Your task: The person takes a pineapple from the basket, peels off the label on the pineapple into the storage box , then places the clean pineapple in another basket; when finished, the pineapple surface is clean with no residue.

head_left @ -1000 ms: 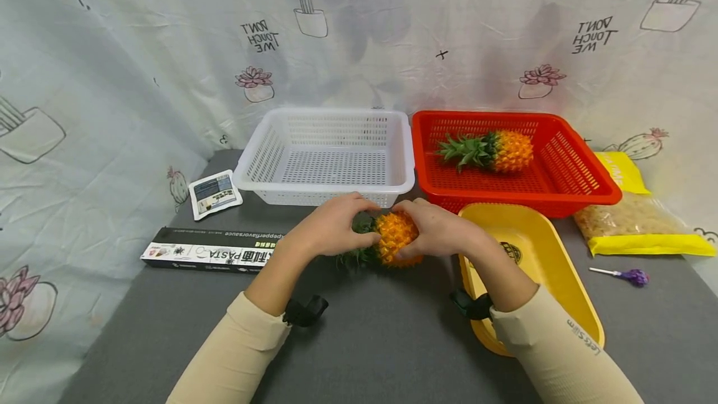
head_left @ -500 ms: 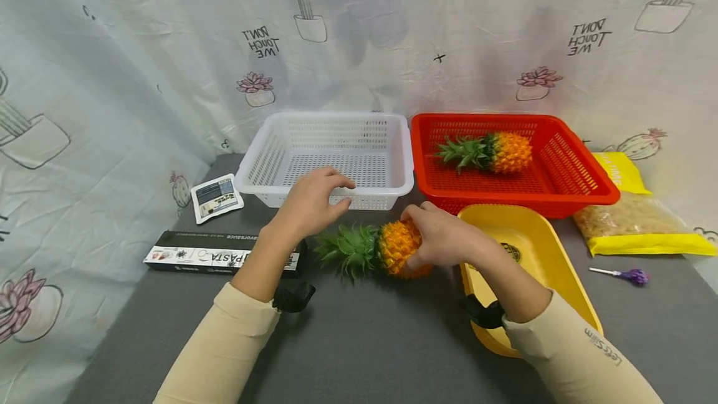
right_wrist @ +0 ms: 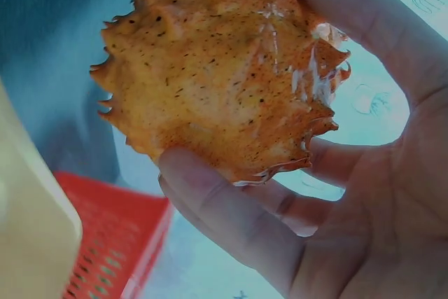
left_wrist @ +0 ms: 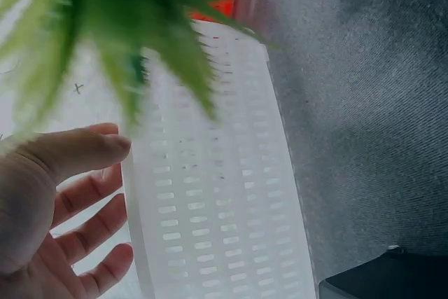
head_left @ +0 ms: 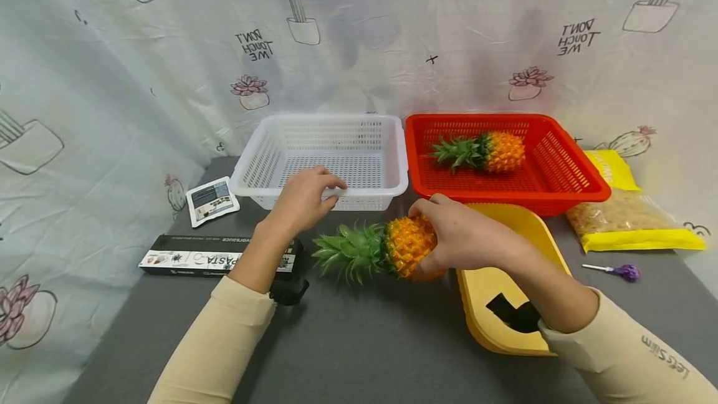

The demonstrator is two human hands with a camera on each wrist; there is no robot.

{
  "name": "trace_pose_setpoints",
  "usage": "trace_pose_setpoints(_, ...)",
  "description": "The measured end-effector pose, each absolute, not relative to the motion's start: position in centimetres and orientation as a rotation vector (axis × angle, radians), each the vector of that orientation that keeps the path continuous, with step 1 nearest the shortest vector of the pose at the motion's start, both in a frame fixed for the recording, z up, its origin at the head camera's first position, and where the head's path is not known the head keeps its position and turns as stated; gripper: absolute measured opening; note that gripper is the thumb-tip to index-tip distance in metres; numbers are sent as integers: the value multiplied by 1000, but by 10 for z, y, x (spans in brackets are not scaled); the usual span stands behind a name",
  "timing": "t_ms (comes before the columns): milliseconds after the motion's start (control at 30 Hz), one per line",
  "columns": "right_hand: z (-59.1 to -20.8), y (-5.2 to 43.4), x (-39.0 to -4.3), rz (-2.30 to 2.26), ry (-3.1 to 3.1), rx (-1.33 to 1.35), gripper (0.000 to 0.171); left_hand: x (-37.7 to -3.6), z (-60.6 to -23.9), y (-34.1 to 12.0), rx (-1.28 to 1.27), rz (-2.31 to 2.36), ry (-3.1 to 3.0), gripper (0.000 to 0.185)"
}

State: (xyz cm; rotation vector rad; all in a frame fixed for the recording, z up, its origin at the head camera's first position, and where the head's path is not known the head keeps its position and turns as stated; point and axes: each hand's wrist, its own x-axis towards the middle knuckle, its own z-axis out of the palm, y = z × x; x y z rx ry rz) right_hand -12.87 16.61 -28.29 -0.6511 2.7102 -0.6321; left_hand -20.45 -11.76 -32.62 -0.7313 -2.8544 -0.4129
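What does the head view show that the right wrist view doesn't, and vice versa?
Head only: the left hand at the white basket rim, a second pineapple lying in the basket, the pasta box, the purple lollipop, the held fruit's green crown.
Right wrist only: the fruit's flat underside and the fingers curled beneath it.
Both: the right hand gripping the pineapple, the red basket, the yellow tray.
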Motion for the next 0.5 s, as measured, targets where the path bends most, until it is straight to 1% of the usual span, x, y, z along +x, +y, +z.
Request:
trace_pose_setpoints(233, -257, 180, -128, -610, 2747, -615, 71, -208, -325, -119, -756, -399, -2855, 23)
trace_pose_setpoints(500, -238, 206, -139, -541, 2865, -613, 75, -212, -326, -117, -785, -415, -2870, 24)
